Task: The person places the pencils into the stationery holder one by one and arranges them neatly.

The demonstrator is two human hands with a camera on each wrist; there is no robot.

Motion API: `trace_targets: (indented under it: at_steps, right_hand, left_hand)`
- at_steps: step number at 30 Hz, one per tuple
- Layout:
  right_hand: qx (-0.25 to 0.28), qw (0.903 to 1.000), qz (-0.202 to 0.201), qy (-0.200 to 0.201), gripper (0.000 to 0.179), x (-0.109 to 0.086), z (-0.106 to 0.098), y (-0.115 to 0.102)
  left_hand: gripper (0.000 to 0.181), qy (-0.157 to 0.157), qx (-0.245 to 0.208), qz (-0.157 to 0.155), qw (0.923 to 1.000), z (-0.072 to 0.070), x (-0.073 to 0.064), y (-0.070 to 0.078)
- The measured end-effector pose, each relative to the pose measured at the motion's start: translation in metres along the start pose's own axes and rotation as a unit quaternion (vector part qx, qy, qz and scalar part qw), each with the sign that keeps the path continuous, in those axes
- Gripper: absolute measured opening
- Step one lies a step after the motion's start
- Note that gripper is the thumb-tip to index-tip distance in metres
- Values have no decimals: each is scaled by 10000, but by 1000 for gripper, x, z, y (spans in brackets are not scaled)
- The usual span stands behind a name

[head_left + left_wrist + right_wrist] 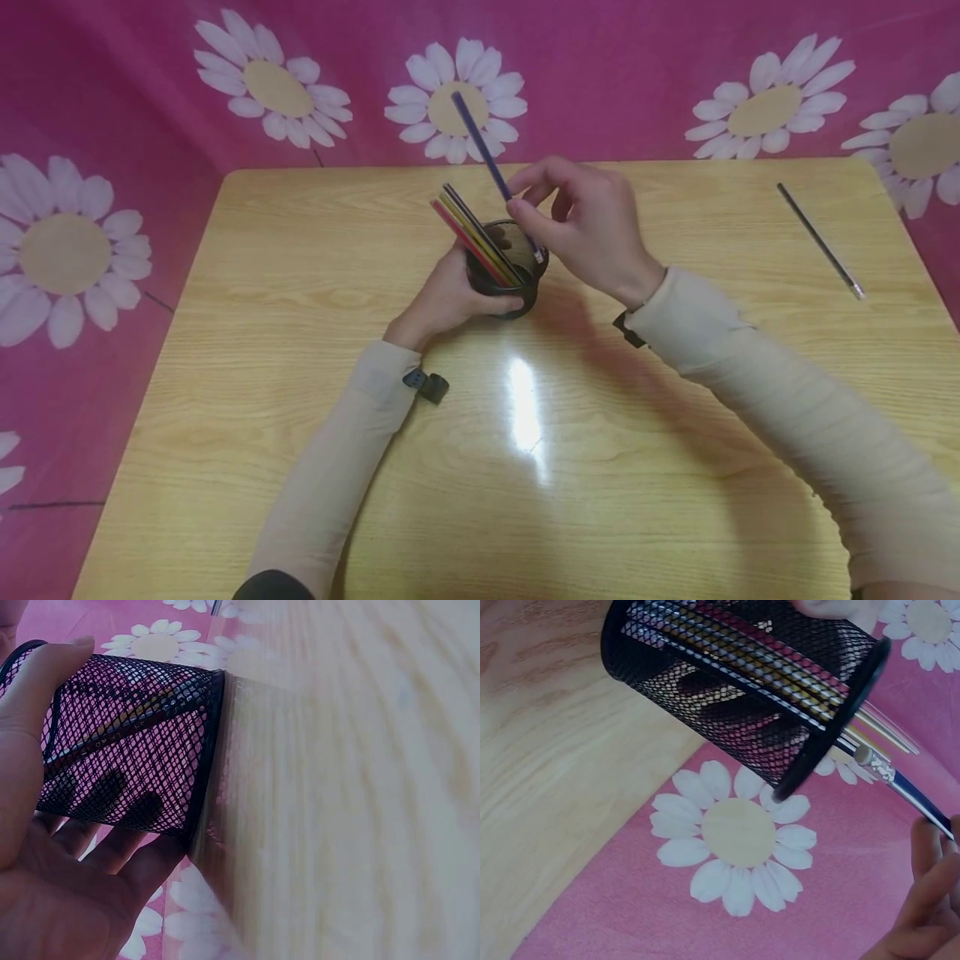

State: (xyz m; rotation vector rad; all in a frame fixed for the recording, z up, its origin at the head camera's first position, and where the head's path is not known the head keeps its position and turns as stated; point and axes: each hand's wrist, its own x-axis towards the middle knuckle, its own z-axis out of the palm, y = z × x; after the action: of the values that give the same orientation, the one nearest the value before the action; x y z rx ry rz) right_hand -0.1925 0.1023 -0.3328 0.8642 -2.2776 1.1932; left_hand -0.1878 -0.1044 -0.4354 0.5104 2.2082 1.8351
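My left hand (442,293) grips a black wire-mesh pencil cup (135,727), thumb on the near side and fingers round the other. Several pencils (474,235), red, yellow and dark, lean in the cup toward the left. With thumb and fingertips, my right hand (592,223) pinches a dark blue pencil (480,143) above the cup. That pencil slants, its eraser end (865,755) down at the cup's mouth. In the right wrist view the eraser shows just outside the rim (832,727); the fingers holding the pencil are partly cut off.
Another dark pencil (819,239) with a pale eraser end lies on the wooden table (262,275) at the right. Pink cloth (600,83) with white flowers hangs behind and left of the table. Light glares off the tabletop before the cup.
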Motion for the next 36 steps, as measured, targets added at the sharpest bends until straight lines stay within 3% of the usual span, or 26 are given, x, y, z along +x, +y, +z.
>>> trace_targets:
  at_steps: [10,19,28,36]
  right_hand:
    - [-349,9976,436,-402,12,-4,8,8]
    - [-800,9910,590,-896,13,-8,18,14]
    - [-1176,9763,1034,-1492,16,-8,22,15]
    - [-1386,9659,1140,-1869,17,-6,25,15]
  left_hand:
    - [94,-41,125,-38,9999,0,-1,2]
    - [92,-105,81,30,9999,-1,-2,1]
    - [88,-116,80,-21,9999,-1,-2,1]
    - [92,-62,115,-156,9998,-2,-3,2]
